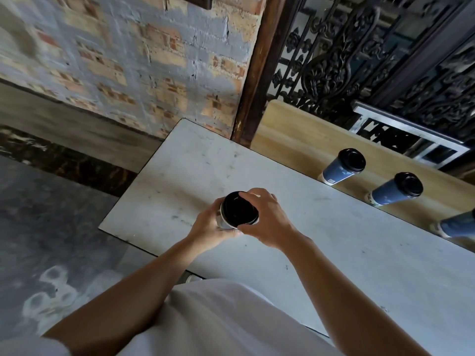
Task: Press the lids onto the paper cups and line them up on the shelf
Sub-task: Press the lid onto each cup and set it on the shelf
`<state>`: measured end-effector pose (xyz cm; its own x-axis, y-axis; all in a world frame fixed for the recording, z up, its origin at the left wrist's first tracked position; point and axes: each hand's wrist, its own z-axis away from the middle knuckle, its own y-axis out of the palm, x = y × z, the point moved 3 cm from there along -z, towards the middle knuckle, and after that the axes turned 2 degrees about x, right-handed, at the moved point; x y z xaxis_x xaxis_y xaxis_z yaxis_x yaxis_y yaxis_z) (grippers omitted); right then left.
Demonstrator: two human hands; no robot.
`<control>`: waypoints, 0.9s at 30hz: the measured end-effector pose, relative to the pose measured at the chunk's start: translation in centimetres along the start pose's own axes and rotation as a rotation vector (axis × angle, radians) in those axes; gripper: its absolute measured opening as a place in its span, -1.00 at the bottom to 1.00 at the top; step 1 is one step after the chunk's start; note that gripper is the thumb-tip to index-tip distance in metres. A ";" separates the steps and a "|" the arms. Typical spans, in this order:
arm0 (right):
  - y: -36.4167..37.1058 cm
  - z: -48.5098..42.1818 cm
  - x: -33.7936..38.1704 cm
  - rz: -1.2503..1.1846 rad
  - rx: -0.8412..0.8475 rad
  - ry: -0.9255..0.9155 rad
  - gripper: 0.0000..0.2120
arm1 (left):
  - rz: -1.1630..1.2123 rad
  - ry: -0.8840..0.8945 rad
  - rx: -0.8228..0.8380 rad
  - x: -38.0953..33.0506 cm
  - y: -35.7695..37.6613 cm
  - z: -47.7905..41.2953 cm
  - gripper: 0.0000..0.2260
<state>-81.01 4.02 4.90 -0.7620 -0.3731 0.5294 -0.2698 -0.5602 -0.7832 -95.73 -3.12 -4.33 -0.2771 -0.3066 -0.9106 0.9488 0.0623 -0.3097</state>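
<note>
A paper cup (223, 221) with a black lid (238, 209) on top stands near the left end of the white table (334, 242). My left hand (208, 228) wraps around the cup's side. My right hand (266, 218) grips the lid's rim from the right. On the wooden shelf (295, 134) behind the table stand three blue cups with black lids in a row: one (340, 168) at the left, one (394, 192) in the middle, one (457, 224) cut off by the right edge.
A brick wall (128, 60) rises beyond the table's left end, beside a dark wooden post (254, 73). Ornate black ironwork (359, 52) and a metal frame (411, 134) stand behind the shelf. Grey floor (51, 227) lies to the left.
</note>
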 end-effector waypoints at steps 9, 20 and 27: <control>0.3 -0.2 0.2 0.037 -0.007 -0.013 -0.31 | -0.015 -0.020 0.062 -0.7 -0.2 0.0 -0.33; 2.0 0.4 -2.3 -0.888 -0.152 0.239 -0.58 | 0.687 -0.366 0.095 -2.0 -1.5 0.3 -0.73; 4.9 0.9 -3.3 -1.206 -0.337 0.413 -0.80 | 0.485 -0.239 -0.018 -2.5 0.0 0.5 -0.70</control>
<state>-79.28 1.80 -0.35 -0.0475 0.5135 0.8568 -0.9886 -0.1471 0.0333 -95.01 -2.85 -1.94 0.2364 -0.4456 -0.8634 0.9559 0.2659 0.1245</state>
